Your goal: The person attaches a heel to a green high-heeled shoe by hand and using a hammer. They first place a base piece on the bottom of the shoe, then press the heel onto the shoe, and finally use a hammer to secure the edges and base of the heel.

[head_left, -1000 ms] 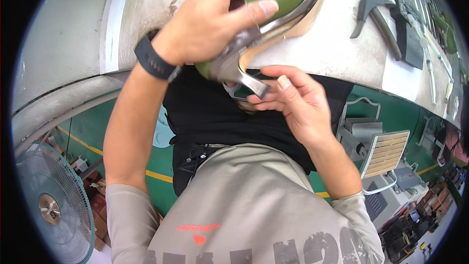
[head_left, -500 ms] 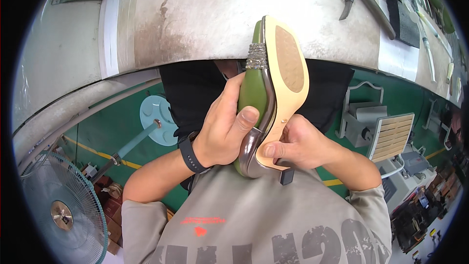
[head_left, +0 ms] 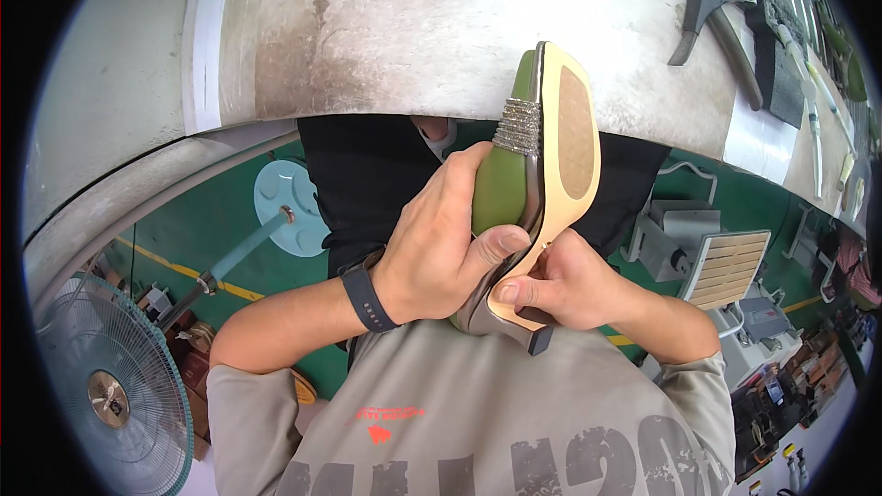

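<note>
A heeled sandal [head_left: 554, 174] with a tan sole, a darker forefoot patch and a glittery strap is held on its side before my chest. It sits on a green shoe last [head_left: 499, 191], its toe pointing away from me. My left hand [head_left: 441, 234], with a dark watch on the wrist, wraps the green last, thumb lying near the shoe's edge. My right hand [head_left: 574, 283] grips the narrow arch of the sole, thumb pressed near the heel end. The short block heel [head_left: 533, 338] with a dark tip points toward my shirt. The fingers behind the shoe are hidden.
A worn pale workbench [head_left: 413, 28] spans the far side. A hammer [head_left: 726, 32] lies at its right, by a dark block [head_left: 776, 55] and several slim brushes or tools. A floor fan [head_left: 108, 395] stands left, near a light-blue round base [head_left: 292, 209]; machines stand right.
The shoe and both hands have shifted a little right and the shoe has tilted and turned, so more of the heel shows. Both hands keep their hold.
</note>
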